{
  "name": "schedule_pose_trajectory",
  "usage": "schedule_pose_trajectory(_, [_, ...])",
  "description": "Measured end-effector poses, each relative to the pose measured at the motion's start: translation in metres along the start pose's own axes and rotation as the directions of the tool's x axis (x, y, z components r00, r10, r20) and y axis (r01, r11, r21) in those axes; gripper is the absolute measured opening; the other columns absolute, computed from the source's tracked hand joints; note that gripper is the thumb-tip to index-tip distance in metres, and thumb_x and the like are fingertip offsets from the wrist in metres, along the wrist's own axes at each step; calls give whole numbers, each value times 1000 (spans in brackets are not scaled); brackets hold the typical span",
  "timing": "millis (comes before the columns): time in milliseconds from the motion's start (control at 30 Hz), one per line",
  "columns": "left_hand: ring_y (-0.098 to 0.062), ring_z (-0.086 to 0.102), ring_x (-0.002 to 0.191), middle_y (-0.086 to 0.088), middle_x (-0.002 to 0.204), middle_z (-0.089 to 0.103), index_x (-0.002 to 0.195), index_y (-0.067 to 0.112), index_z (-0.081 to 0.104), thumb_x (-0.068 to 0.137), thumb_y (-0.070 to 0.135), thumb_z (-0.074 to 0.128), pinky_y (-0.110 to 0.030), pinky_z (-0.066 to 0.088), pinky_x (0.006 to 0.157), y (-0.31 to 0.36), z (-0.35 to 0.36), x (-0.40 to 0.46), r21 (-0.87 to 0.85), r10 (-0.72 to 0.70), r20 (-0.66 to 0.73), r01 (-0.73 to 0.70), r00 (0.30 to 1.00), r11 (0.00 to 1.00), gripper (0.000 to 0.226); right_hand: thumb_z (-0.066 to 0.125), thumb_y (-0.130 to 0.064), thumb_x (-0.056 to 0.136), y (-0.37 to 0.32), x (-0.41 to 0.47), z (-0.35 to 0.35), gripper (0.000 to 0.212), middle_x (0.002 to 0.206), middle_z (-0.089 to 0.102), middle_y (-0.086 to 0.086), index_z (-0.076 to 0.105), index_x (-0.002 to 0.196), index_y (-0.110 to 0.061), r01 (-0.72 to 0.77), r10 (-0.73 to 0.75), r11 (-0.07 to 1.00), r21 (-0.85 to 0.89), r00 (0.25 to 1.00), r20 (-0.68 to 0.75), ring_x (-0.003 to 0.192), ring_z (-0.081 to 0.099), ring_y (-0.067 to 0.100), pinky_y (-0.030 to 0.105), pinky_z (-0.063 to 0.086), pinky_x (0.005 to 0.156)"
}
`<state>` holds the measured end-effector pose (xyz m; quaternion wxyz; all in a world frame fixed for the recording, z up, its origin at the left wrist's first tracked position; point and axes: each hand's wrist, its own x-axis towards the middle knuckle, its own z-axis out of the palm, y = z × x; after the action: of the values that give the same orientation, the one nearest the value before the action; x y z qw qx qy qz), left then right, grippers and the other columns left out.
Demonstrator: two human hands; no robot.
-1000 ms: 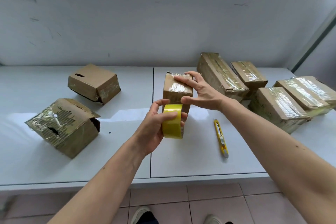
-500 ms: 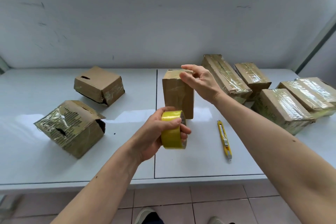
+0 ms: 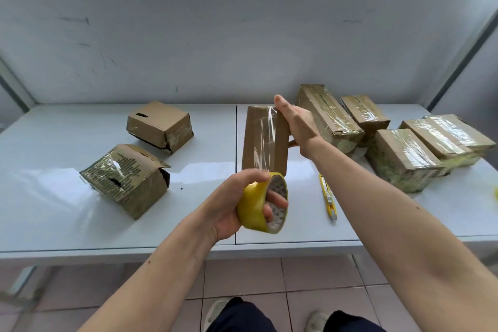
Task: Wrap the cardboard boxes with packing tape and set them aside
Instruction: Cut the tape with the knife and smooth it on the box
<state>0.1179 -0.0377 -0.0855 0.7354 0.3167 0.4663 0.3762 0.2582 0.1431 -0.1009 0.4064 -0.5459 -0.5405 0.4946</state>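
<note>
Change: since the earlier frame the left hand (image 3: 231, 205) has pulled the tape roll (image 3: 262, 202) back toward the near edge; a clear strip of tape (image 3: 265, 140) is now stretched from roll to box
Box: the cardboard box (image 3: 258, 140) stands upright at the middle of the tabletop (image 3: 54, 197), just right of its seam
Right hand: the right hand (image 3: 295, 122) grips the right side of the box; thumb at the top edge
Left hand: curled around the yellow roll; fingers through its core
Left side: two boxes (image 3: 126, 179), partly taped
Right side: five wrapped boxes (image 3: 401, 159) near the far right corner
Knife: a yellow knife (image 3: 327, 198) lies right of the roll
</note>
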Motion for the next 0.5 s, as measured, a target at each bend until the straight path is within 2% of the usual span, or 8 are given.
schedule_pose_trajectory(67, [-13, 52, 42, -18, 72, 69, 105, 7, 55, 99, 28, 54, -25, 53, 52, -5, -2, 0, 28, -81, -6, 81, 997, 996, 22, 61, -74, 76, 2, -4, 1, 64, 88, 68, 8, 70, 96, -14, -104, 102, 994, 43, 994, 38, 79, 66, 28, 48, 61, 65])
schedule_pose_trajectory(133, [-14, 54, 42, -19, 70, 68, 106, 5, 53, 99, 30, 56, -25, 53, 51, -10, -4, 4, 38, -125, -46, 126, 991, 991, 25, 60, -72, 79, 6, -6, 3, 58, 84, 63, 10, 68, 93, -16, -192, 188, 980, 47, 979, 79, 75, 61, 29, 42, 57, 64])
schedule_pose_trajectory(233, [-17, 55, 44, -20, 72, 68, 106, 7, 51, 99, 27, 59, -28, 53, 52, -17, -6, 14, 29, -110, -84, 113, 990, 993, 23, 60, -76, 75, 19, 0, 4, 61, 81, 58, 12, 65, 88, -16, -264, 262, 964, 15, 960, 97, 72, 58, 29, 44, 55, 64])
schedule_pose_trajectory(367, [-21, 55, 46, -22, 73, 68, 120, 7, 46, 100, 19, 59, -30, 53, 50, -26, -9, 32, 60, -32, -156, 42, 987, 997, 27, 59, -80, 67, 38, 13, 4, 73, 84, 63, 15, 67, 94, -13, -298, 300, 954, -39, 949, 94, 74, 63, 32, 48, 56, 70])
schedule_pose_trajectory(467, [-25, 61, 51, -22, 81, 72, 117, 11, 48, 98, 19, 63, -33, 54, 52, -33, -13, 44, 93, 32, -194, -14, 980, 996, 26, 55, -81, 71, 48, 20, 4, 78, 89, 69, 16, 70, 97, -9, -311, 318, 946, -91, 946, 66, 79, 67, 35, 52, 56, 78])
schedule_pose_trajectory(500, [-25, 62, 52, -22, 83, 73, 117, 12, 49, 97, 20, 64, -34, 55, 54, -35, -14, 47, 92, 41, -203, -23, 978, 995, 26, 51, -81, 75, 50, 21, 5, 76, 94, 71, 16, 69, 94, -9, -287, 295, 942, -172, 955, 24, 84, 68, 36, 52, 57, 81])
